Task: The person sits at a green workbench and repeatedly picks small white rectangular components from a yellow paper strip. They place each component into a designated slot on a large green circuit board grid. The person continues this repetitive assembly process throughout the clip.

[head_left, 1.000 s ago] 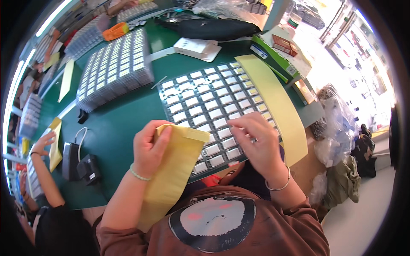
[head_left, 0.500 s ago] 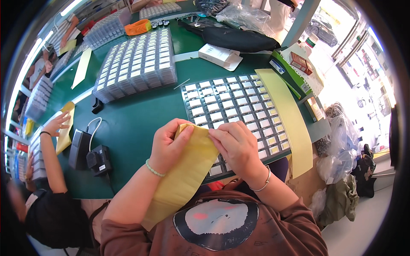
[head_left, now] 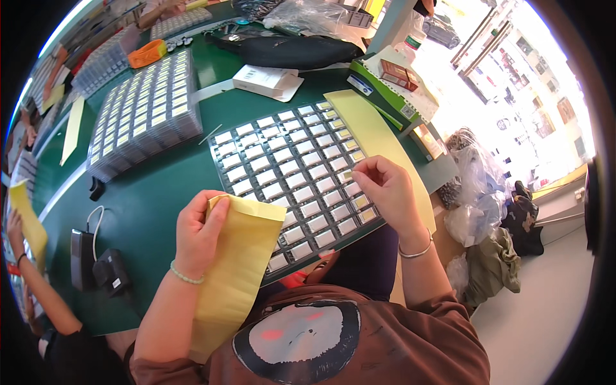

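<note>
Gripped between the thumb and fingers of my left hand (head_left: pixel 200 236) is the top edge of a yellow paper sheet (head_left: pixel 240 250), which hangs down over my forearm and lap. My right hand (head_left: pixel 390 191) is closed in a pinch above the right side of a tray (head_left: pixel 280 187). A small pale bit shows at its fingertips, too small to tell from the pieces below. Rows of small white rectangular pieces fill the tray; several in the right-hand columns look yellowish. A second yellow sheet (head_left: pixel 378 144) lies along the tray's right edge.
A tall stack of filled clear trays (head_left: pixel 144 109) stands at the back left. Power adapters (head_left: pixel 96 260) with a cable lie left. Behind the tray are a white box (head_left: pixel 266 82), a black bag (head_left: pixel 295 51) and a green box (head_left: pixel 391 90). A co-worker's arm (head_left: pixel 48 292) reaches in at far left.
My right hand has left the sheet's top edge and moved right over the tray. My left hand keeps the sheet. The whole view has shifted, so table things sit further left.
</note>
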Tool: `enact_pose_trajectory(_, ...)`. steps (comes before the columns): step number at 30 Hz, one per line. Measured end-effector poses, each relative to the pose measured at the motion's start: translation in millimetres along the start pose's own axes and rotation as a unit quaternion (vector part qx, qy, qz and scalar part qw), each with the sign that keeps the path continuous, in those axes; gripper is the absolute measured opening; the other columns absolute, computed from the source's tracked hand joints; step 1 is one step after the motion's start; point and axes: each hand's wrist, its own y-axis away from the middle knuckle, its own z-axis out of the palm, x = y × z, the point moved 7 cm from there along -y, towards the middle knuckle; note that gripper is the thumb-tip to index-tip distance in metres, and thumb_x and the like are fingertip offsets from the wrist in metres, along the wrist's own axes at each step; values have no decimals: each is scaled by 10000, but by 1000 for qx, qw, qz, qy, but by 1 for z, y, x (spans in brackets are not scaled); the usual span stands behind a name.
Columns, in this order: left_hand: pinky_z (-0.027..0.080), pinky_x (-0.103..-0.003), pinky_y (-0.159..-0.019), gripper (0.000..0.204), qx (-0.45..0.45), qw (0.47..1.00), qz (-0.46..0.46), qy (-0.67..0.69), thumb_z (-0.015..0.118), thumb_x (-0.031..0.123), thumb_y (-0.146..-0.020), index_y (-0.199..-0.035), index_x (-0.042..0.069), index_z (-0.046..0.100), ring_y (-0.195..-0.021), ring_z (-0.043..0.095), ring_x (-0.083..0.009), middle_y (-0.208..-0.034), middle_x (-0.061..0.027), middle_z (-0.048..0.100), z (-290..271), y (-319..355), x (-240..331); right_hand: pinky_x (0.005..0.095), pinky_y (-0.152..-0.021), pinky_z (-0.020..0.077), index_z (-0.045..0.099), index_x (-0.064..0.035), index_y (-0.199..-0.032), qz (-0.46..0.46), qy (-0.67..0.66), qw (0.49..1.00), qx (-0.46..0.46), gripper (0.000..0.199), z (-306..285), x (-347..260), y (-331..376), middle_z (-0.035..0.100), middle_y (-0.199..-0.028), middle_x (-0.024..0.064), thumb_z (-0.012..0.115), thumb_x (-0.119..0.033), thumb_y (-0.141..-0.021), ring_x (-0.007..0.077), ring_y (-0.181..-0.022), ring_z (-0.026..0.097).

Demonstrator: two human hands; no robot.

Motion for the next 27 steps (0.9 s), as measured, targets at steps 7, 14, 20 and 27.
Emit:
enact_pose_trajectory(7, 436, -178, -724, 148, 2, 1000, -11, -10, 574, 154, -1008, -1043, 20, 625, -797, 530, -15, -886, 37, 615, 1, -1, 1, 238, -640, 469, 677, 12, -913, 30, 53, 997, -48, 110, -9, 24, 6, 653, -772, 12, 677, -96, -895, 68, -690, 567)
enact_pose_trajectory(14, 442, -184, -754, 145, 0, 1000, -11, -20, 560, 145, -1013, -1045, 19, 623, -820, 539, -21, -904, 31, 622, -1, -2, 1, 250, -632, 462, 677, 16, -904, 55, 82, 989, -107, 123, -8, 14, -2, 644, -754, 14, 659, -106, -899, 78, -683, 554)
enact_pose_trajectory(20, 443, -181, -741, 136, 6, 999, -14, -33, 571, 135, -1005, -1044, 17, 625, -807, 536, -19, -895, 32, 616, 0, -2, 2, 260, -642, 469, 675, 18, -894, 56, 94, 989, -101, 124, -8, 15, -1, 643, -743, 23, 666, -105, -891, 84, -684, 557)
enact_pose_trajectory(27, 446, -184, -746, 136, 0, 1000, -7, -29, 570, 131, -1005, -1054, 15, 622, -813, 538, -21, -908, 29, 619, 0, -2, 1, 224, -606, 444, 679, 2, -919, 20, 152, 986, -58, 115, -4, 10, 3, 596, -696, 1, 710, -84, -849, 60, -636, 518)
